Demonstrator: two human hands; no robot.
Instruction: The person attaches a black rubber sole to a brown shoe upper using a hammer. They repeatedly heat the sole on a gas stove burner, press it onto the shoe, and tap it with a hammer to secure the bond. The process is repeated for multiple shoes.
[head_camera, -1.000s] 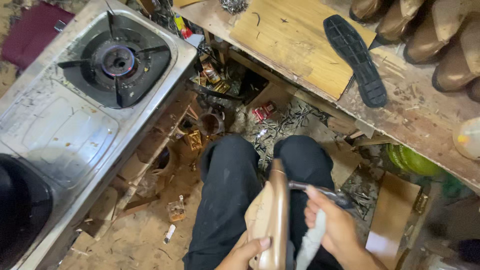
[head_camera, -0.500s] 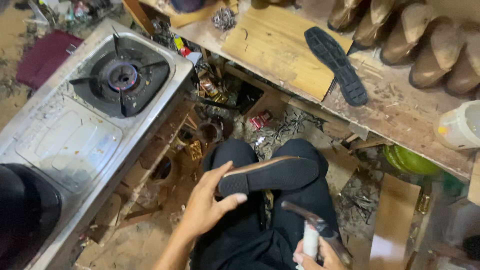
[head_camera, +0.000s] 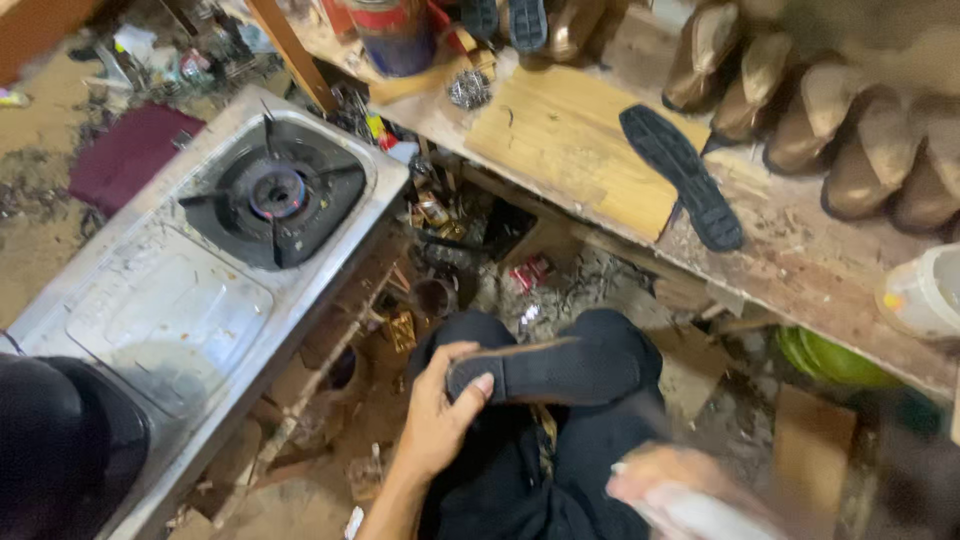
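Left hand: the left hand, low centre of the frame, grips the heel end of a shoe, thumb on top, fingers curled beneath.
Shoe: lies across the person's dark-trousered lap, black sole facing up with a tan edge showing along its rim; apparently turned this way to present the sole for work.
Right hand: the right hand, lower right, is motion-blurred; it is closed around a pale handle. The tool's head cannot be made out.
Workbench: a wooden bench crosses the upper right. A loose black outsole lies tread-up beside a bare wooden board, within arm's reach.
Row of shoes: brown lasted uppers stand side by side at the bench's far edge, upper right, clear of the working area.
Gas stove: a steel single-burner stove sits at upper left, unlit so far as can be seen.
Floor: scraps, tins and debris gather beneath the bench, centre frame.
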